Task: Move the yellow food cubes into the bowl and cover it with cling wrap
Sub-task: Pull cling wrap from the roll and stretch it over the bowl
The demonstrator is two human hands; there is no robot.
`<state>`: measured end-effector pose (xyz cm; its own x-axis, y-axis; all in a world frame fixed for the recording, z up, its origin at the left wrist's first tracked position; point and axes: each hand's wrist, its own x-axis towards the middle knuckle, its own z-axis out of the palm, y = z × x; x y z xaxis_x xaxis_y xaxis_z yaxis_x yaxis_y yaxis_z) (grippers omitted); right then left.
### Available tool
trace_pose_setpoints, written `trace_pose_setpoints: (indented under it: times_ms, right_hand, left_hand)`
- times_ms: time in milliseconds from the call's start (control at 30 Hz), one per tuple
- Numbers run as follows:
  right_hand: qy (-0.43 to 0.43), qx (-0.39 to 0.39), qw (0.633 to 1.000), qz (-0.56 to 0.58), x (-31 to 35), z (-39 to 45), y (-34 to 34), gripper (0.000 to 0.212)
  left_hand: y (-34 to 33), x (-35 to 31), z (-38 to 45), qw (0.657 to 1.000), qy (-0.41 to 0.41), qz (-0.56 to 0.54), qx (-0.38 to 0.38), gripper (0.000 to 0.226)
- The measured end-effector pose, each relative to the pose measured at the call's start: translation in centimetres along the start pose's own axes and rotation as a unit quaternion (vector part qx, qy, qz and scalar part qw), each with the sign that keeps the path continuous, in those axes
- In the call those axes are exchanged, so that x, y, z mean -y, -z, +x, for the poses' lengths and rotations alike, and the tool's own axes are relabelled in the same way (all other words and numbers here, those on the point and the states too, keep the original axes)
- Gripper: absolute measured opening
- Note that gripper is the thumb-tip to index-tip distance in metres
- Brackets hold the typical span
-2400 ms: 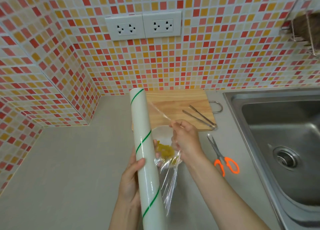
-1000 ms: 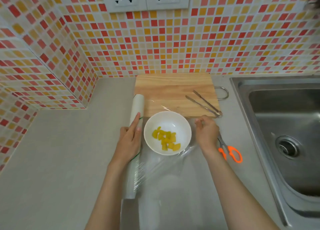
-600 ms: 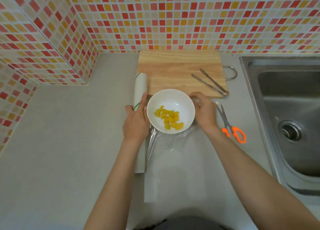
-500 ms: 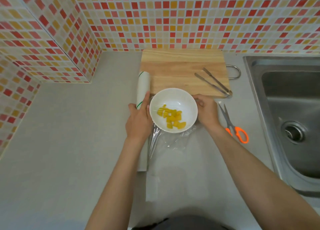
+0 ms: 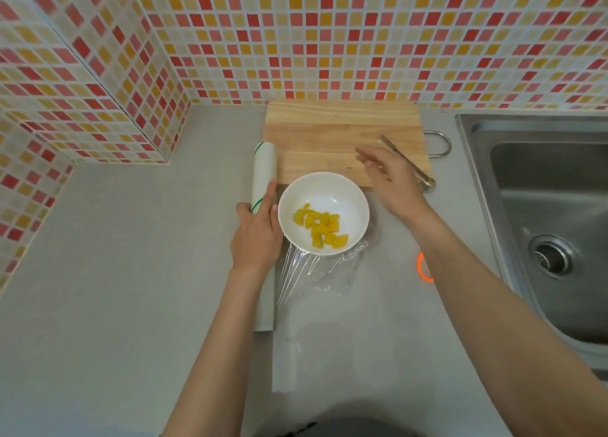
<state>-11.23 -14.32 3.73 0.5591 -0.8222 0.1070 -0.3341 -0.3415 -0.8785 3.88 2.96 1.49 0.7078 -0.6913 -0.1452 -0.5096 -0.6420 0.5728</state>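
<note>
One white bowl [image 5: 324, 213] sits on a grey counter [image 5: 131, 272]. Inside it lies a heap of yellow cubes [image 5: 320, 228], roughly ten, too clumped to count exactly. There is one roll of cling wrap [image 5: 263, 173] with one clear sheet [image 5: 316, 272] pulled off it. One wooden board [image 5: 329, 134] is present, with one pair of metal tongs [image 5: 408, 163] on it and one wire loop [image 5: 439, 144] at its edge. One orange handle ring [image 5: 422, 269] shows; the rest of that tool is hidden. One steel sink [image 5: 543, 206] has one drain [image 5: 552, 259]. Two bare hands appear: one left hand [image 5: 255, 236], one right hand [image 5: 393, 180]. Two tiled walls [image 5: 329, 35] meet at one corner.
</note>
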Motion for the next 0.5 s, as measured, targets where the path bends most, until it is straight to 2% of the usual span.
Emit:
trace_pose_setpoints:
  times_ms: [67, 133, 333, 500]
  right_hand:
    - [-0.027, 0.069, 0.992, 0.103, 1.5, 0.3, -1.4, 0.034]
    - [-0.077, 0.109, 0.979, 0.151, 1.8, 0.2, -2.8, 0.038]
    - [-0.158, 0.108, 0.939, 0.285, 0.9, 0.3, -3.8, 0.06]
    - [-0.207, 0.12, 0.908, 0.343, 0.0, -0.4, -4.3, 0.071]
  left_hand:
    - [0.2, 0.0, 0.1, 1.0, -0.001, 0.018, 0.0, 0.045]
    - [0.3, 0.1, 0.3, 0.999, 0.004, 0.035, -0.003, 0.045]
    - [0.3, -0.1, 0.4, 0.999, 0.013, 0.05, -0.006, 0.045]
    - [0.2, -0.1, -0.1, 0.999, 0.017, 0.031, -0.015, 0.045]
